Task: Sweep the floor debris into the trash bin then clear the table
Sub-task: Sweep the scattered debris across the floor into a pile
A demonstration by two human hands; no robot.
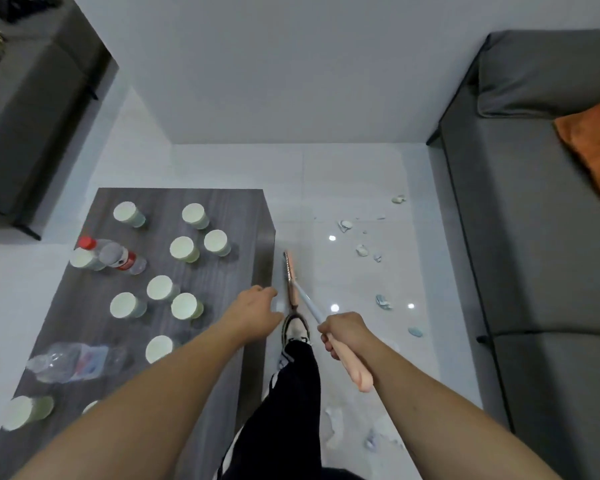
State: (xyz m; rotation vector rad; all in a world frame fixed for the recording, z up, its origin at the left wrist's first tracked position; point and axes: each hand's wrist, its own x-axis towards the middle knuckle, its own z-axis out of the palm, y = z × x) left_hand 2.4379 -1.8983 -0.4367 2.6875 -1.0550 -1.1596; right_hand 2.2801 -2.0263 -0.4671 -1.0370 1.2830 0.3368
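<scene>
My right hand (pixel 343 336) grips the pink handle of a broom (pixel 352 367). Its pale shaft runs down to the pink broom head (pixel 291 277), which sits on the white floor beside the table's right edge. My left hand (pixel 257 308) hovers over the right edge of the dark wooden table (pixel 222 216), fingers loosely curled, holding nothing. Scattered debris (pixel 362 250), pale shell-like bits, lies on the tiles to the right of the broom head. More scraps (pixel 371 441) lie near my feet. Several paper cups (pixel 160 287) and plastic bottles (pixel 125 259) stand on the table.
A grey sofa (pixel 520 258) with an orange cushion (pixel 593 147) lines the right side. A dark cabinet (pixel 32 109) stands at the far left. A crushed clear bottle (pixel 73 362) lies on the table. My shoe (pixel 295 329) and dark trouser leg are between table and debris.
</scene>
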